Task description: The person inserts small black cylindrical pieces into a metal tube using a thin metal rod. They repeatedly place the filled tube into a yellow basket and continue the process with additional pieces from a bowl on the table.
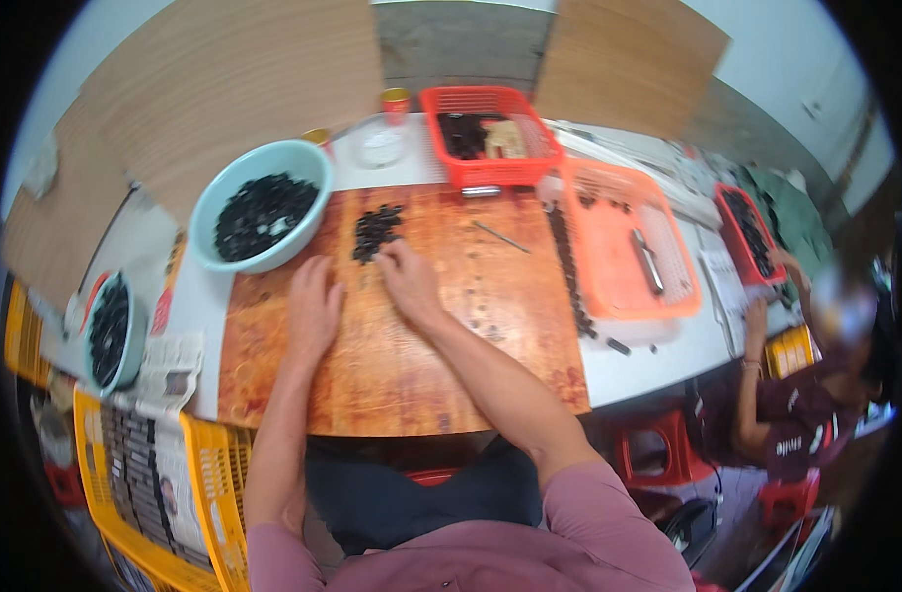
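Note:
On a worn orange-brown wooden board (441, 365) lies a pile of small black pieces (376, 229); their exact kind is too blurred to tell. My right hand (409, 281) reaches the near edge of this pile. Its fingertips are pinched together, and what is between them is too small to make out. To the left, my left hand (315, 301) rests on the board below the pile, fingers bent slightly downward and thumb a little apart. Nothing shows in it. Beyond it stands a pale blue basin (206, 219) filled with more black pieces.
A thin metal rod (501, 237) lies on the board. Behind stands a red basket (492, 178); an orange basket (589, 296) at right holds a metal tool (647, 261). A smaller basin (135, 340) and yellow crate (214, 493) are left. A co-worker's arm (752, 385) reaches in at right.

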Demonstrator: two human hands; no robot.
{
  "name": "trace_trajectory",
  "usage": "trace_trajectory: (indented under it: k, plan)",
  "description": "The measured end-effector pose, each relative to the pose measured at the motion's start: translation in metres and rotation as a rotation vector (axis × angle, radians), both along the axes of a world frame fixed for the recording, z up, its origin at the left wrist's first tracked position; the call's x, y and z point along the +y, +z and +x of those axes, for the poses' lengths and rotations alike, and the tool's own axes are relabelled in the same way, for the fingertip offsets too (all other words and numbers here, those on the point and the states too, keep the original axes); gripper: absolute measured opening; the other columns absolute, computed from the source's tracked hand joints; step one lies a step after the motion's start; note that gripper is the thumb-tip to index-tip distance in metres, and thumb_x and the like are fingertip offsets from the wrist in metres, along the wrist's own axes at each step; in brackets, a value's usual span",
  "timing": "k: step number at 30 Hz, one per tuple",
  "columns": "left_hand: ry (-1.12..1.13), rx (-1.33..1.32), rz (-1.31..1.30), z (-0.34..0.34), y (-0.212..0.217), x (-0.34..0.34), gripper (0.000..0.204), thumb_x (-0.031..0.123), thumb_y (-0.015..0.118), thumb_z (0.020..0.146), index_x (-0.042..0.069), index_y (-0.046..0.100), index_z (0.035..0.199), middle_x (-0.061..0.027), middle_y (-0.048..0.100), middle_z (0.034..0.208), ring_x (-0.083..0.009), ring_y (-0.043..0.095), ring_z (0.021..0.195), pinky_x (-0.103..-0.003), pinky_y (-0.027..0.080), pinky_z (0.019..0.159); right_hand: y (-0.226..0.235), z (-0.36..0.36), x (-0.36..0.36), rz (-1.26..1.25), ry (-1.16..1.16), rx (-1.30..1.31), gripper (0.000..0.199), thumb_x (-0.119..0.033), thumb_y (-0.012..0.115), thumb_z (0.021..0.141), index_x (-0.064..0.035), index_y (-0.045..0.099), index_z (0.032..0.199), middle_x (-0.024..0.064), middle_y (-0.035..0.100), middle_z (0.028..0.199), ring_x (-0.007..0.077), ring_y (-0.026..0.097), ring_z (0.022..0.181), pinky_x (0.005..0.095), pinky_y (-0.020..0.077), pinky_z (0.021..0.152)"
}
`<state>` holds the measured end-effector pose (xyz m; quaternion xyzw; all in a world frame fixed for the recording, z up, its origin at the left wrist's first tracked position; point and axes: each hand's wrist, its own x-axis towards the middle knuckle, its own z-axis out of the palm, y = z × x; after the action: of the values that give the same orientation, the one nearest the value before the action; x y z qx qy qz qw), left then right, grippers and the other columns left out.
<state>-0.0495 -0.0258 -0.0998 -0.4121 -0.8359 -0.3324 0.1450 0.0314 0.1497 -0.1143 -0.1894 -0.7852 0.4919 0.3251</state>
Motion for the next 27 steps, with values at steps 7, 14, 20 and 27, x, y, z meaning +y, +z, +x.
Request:
trace_trajectory:
  k: [7, 14, 20, 27]
  plan:
    - [0.103, -0.056, -0.12, -0.007, -0.012, 0.014, 0.049, 0.022, 0.06, 0.099, -0.002, 0.049, 0.14, -0.0236, 0.047, 0.147, -0.039, 0.043, 0.137, -0.046, 0.033, 0.116, 0.021, 0.012, 0.005, -0.121, 0.063, 0.029, 0.024, -0.025, 0.063, 0.095, -0.0016, 0.065, 0.097, 0.0177, 0.069, 0.085, 0.0368, 0.067, 0.083, 0.0451, 0.0494, 0.073]
    - [0.082, -0.094, -0.104, -0.005, -0.006, 0.014, 0.045, 0.023, 0.06, 0.098, -0.002, 0.053, 0.135, -0.0229, 0.05, 0.143, -0.0387, 0.045, 0.134, -0.045, 0.036, 0.113, 0.03, 0.014, 0.031, -0.24, 0.073, 0.162, 0.017, -0.016, 0.066, 0.092, 0.0, 0.067, 0.095, 0.0096, 0.069, 0.081, 0.0164, 0.063, 0.074, 0.0324, 0.0499, 0.07]
    - [0.105, -0.087, -0.056, -0.009, -0.012, 0.006, 0.042, 0.023, 0.061, 0.097, -0.002, 0.057, 0.13, -0.0235, 0.051, 0.141, -0.0394, 0.047, 0.131, -0.045, 0.037, 0.112, 0.11, 0.074, 0.147, 0.107, -0.279, 0.089, 0.02, -0.02, 0.068, 0.09, -0.0006, 0.072, 0.094, 0.0085, 0.07, 0.079, 0.0147, 0.064, 0.075, 0.033, 0.0521, 0.071]
    - [0.037, -0.099, -0.023, -0.006, -0.008, 0.014, 0.038, 0.023, 0.062, 0.095, -0.002, 0.06, 0.124, -0.0235, 0.053, 0.138, -0.0401, 0.048, 0.13, -0.046, 0.038, 0.111, 0.069, 0.24, 0.335, 0.676, -0.658, -0.953, 0.04, -0.034, 0.063, 0.09, 0.001, 0.072, 0.108, 0.0302, 0.068, 0.11, 0.0423, 0.066, 0.106, 0.0502, 0.0511, 0.09]
